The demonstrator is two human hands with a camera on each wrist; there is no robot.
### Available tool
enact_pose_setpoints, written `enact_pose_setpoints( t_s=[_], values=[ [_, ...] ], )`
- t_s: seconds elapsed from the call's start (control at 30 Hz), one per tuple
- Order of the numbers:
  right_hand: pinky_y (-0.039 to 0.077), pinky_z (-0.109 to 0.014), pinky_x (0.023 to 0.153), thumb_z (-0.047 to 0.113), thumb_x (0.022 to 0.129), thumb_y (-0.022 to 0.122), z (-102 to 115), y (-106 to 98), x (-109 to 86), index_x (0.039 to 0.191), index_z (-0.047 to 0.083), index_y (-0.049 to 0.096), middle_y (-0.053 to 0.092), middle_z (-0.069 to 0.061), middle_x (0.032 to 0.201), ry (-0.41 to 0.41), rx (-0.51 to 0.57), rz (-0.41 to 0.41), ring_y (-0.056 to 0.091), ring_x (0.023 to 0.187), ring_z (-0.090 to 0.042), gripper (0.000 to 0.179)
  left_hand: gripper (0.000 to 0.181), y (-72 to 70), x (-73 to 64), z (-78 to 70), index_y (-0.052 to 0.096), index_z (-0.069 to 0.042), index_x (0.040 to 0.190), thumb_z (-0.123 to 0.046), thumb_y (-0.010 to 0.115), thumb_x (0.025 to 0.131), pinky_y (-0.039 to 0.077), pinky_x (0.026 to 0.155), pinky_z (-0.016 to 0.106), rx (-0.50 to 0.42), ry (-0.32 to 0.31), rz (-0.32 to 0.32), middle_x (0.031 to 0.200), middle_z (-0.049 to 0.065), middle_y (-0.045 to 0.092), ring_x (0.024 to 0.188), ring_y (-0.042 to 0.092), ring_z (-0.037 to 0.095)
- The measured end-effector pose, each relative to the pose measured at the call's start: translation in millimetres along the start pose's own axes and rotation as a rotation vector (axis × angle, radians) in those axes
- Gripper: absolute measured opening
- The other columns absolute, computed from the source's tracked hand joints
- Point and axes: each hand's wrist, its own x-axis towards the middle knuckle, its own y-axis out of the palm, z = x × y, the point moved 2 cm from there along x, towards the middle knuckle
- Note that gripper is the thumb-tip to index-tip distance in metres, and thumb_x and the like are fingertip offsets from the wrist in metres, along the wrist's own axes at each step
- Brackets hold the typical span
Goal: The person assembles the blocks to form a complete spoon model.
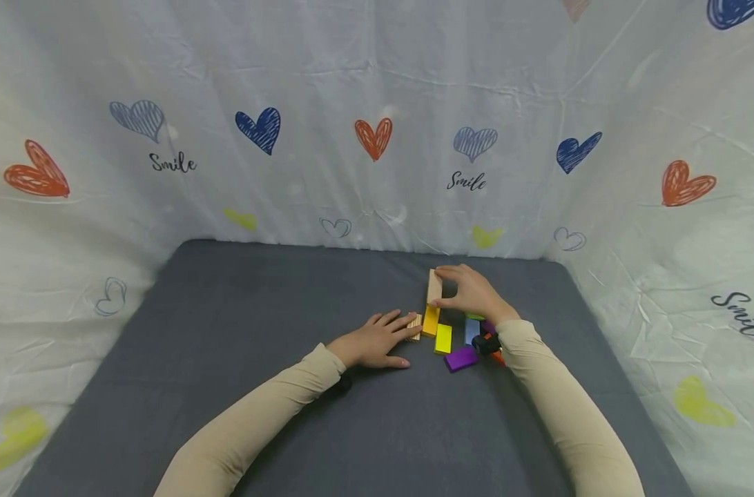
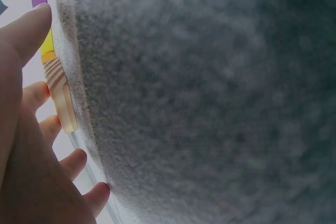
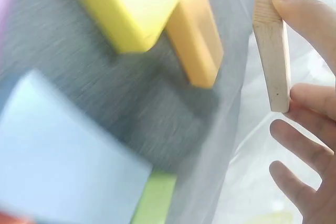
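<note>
Right hand [image 1: 473,290] has the plain wooden block [image 1: 435,288], pinched end to end, thumb on one end and fingertips on the other, ring and little fingers spread loose beside it. The wrist view shows that block clear of the worktop [image 1: 259,297], right of the middle and towards the far edge.

Over to the left hand [image 1: 375,344]: fingers fanned wide, gripping nothing, fingertips touching the striped wooden piece [image 1: 417,322], the thumb apart from it. One block or more there? Can't tell.

Just right of that piece lies the amber block [image 1: 430,323], and close by, nearer the front edge, the yellow block [image 1: 443,339]. Then the purple block [image 1: 460,359], flat and slanted, lowest of the bunch!

Under the right forearm it gets busy: the blue block [image 1: 472,331], a sliver of the green block [image 1: 474,316], and the red-orange block [image 1: 498,358], partly hidden by the black wrist camera [image 1: 485,344]. Behind the far edge hangs the white curtain [image 1: 315,166], printed with hearts and "Smile".
</note>
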Motion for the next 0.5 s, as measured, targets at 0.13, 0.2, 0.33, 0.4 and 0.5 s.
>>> enact_pose_setpoints(
  t_s=[0.13, 0.2, 0.33, 0.4, 0.5],
  values=[
    [0.029, -0.061, 0.118, 0.059, 0.08, 0.074, 9, 4, 17.9, 0.147, 0.012, 0.049, 0.048, -0.011, 0.152, -0.02, 0.013, 0.021, 0.037, 0.145, -0.04, 0.086, 0.078, 0.9, -0.3, 0.6, 0.012, -0.035, 0.16, -0.061, 0.048, 0.096, 0.019, 0.124, 0.057, 0.006, 0.005, -0.005, 0.169, -0.007, 0.002, 0.157, 0.012, 0.028],
    [0.03, -0.06, 0.118, 0.059, 0.08, 0.074, 13, 7, 24.7, 0.148, 0.013, 0.048, 0.047, -0.01, 0.153, -0.028, 0.024, 0.035, 0.037, 0.146, -0.038, 0.085, 0.078, 0.8, -0.5, 0.1, 0.012, -0.034, 0.16, -0.061, 0.048, 0.096, 0.019, 0.124, 0.057, 0.005, 0.012, -0.008, 0.169, -0.006, 0.002, 0.157, 0.013, 0.028],
    [0.032, -0.06, 0.117, 0.057, 0.08, 0.075, 21, 13, 34.4, 0.148, 0.014, 0.048, 0.046, -0.009, 0.154, -0.052, 0.044, 0.058, 0.037, 0.146, -0.037, 0.084, 0.077, -0.7, -1.9, -1.4, 0.012, -0.033, 0.16, -0.061, 0.047, 0.097, 0.018, 0.125, 0.055, 0.004, 0.022, -0.009, 0.169, -0.006, 0.002, 0.157, 0.013, 0.028],
    [0.032, -0.06, 0.118, 0.056, 0.08, 0.075, 23, 15, 38.1, 0.148, 0.015, 0.048, 0.046, -0.008, 0.154, -0.061, 0.044, 0.068, 0.036, 0.146, -0.037, 0.084, 0.077, -1.0, -2.2, -1.3, 0.012, -0.033, 0.16, -0.061, 0.047, 0.097, 0.018, 0.125, 0.055, 0.004, 0.024, -0.011, 0.169, -0.006, 0.002, 0.157, 0.012, 0.028],
    [0.031, -0.059, 0.119, 0.056, 0.081, 0.075, 25, 20, 42.5, 0.148, 0.014, 0.048, 0.045, -0.008, 0.155, -0.07, 0.029, 0.081, 0.035, 0.147, -0.037, 0.083, 0.077, -1.2, -3.2, -0.6, 0.012, -0.033, 0.16, -0.061, 0.046, 0.097, 0.018, 0.125, 0.055, 0.002, 0.025, -0.015, 0.169, -0.006, 0.002, 0.157, 0.013, 0.027]
  ],
)
